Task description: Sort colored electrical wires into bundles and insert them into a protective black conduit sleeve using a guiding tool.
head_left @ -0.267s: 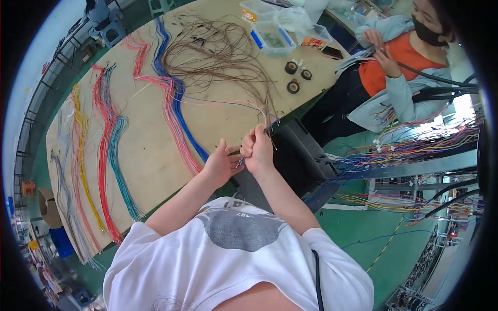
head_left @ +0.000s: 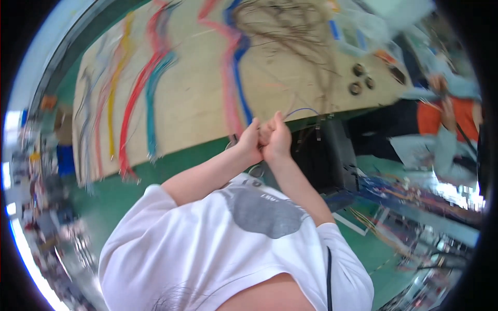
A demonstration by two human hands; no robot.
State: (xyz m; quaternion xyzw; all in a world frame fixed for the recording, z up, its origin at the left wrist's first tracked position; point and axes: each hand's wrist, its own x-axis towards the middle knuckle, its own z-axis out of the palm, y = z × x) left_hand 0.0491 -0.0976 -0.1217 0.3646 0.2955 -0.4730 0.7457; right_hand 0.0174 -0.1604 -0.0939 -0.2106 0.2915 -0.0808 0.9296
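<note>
In front of the person's white shirt [head_left: 207,233], the left hand [head_left: 251,143] and right hand [head_left: 278,140] are pressed together, fingers curled inward, just off the table's near edge; blur hides what the fingertips pinch, so I cannot tell. A thin blue wire [head_left: 303,109] arcs from beside the right hand's fingertips toward that edge. Below the edge, right of the hands, stands a black bin [head_left: 342,150], with ends of brown wires [head_left: 290,33] hanging near it. On the table [head_left: 192,98], a pink bundle [head_left: 228,88] and a blue bundle [head_left: 238,78] run side by side down to the near edge by the left hand. Further left lie a teal bundle [head_left: 151,103], a red bundle [head_left: 132,103], a yellow bundle [head_left: 114,88] and, closest to the left edge, grey wires [head_left: 85,119]. Three tape rolls [head_left: 355,88] sit toward the right near corner. Beyond them is a clear box [head_left: 353,39]; the brown wires spread loosely left of it. Past the right end is a co-worker in an orange top [head_left: 430,122], blurred.
</note>
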